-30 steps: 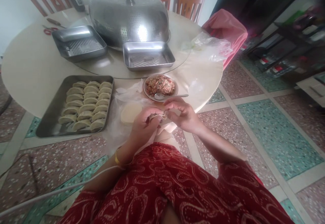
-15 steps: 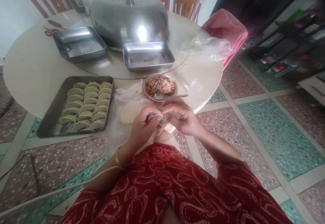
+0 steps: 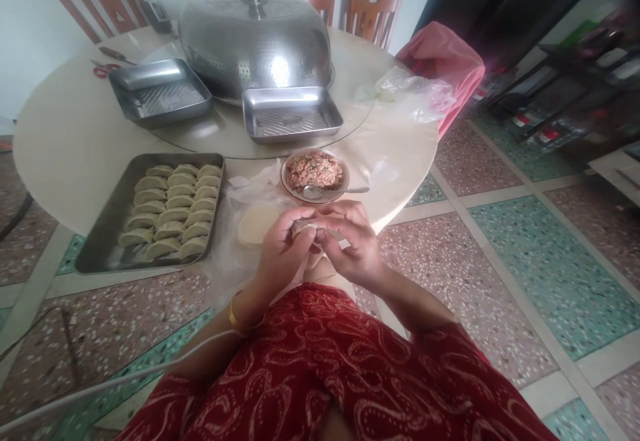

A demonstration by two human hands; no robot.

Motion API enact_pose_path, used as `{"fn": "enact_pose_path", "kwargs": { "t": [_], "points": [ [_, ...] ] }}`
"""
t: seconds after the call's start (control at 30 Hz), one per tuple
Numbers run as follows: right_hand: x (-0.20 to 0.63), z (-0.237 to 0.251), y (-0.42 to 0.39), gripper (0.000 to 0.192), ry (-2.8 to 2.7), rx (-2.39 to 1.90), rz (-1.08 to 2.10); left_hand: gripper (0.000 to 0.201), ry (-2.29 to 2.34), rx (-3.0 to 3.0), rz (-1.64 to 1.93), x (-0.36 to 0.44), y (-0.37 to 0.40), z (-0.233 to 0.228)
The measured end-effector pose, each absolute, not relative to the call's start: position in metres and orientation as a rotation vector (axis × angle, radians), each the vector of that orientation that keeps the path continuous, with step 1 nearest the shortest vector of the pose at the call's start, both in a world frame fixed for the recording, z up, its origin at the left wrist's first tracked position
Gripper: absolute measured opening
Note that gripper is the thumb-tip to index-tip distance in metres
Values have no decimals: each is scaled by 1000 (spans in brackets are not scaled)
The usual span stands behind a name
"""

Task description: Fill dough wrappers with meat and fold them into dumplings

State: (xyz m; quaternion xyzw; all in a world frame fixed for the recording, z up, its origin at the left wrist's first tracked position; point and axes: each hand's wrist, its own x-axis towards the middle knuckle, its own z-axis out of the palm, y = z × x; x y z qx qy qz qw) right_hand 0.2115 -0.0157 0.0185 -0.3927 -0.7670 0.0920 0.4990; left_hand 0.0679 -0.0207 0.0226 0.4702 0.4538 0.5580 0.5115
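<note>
My left hand [image 3: 281, 249] and my right hand [image 3: 350, 241] meet at the near edge of the round table, both pinched on a pale dumpling [image 3: 304, 229] that is mostly hidden by the fingers. Just left of my hands lies a stack of round dough wrappers [image 3: 255, 223] on clear plastic. Beyond my hands stands a bowl of minced filling [image 3: 315, 172] with a metal spoon [image 3: 330, 191] resting on its rim. A steel tray [image 3: 100, 244] at the left holds several folded dumplings in rows.
Two steel trays without food [image 3: 159, 91] [image 3: 291, 113] and a big perforated steel dome cover [image 3: 255, 31] sit on the glass turntable. A crumpled plastic bag [image 3: 407, 91] lies at the table's right edge beside a pink cloth [image 3: 445, 61]. Wooden chairs stand behind.
My right hand has slid closer over the left, its fingers closing tighter around the dumpling. The view has shifted slightly down and right.
</note>
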Motion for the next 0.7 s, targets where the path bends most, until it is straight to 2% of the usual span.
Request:
{"fn": "enact_pose_path", "kwargs": {
  "t": [0.23,0.37,0.7],
  "points": [
    [211,14,-18,25,-1821,-972,120,14,1097,1136,1397,66,-20,19],
    [211,8,-17,16,-1788,-985,30,13,1101,1159,1394,67,-19,17],
    [209,6,-13,16,-1814,-908,-68,19,1107,1235,1365,65,-18,19]
  ]
}}
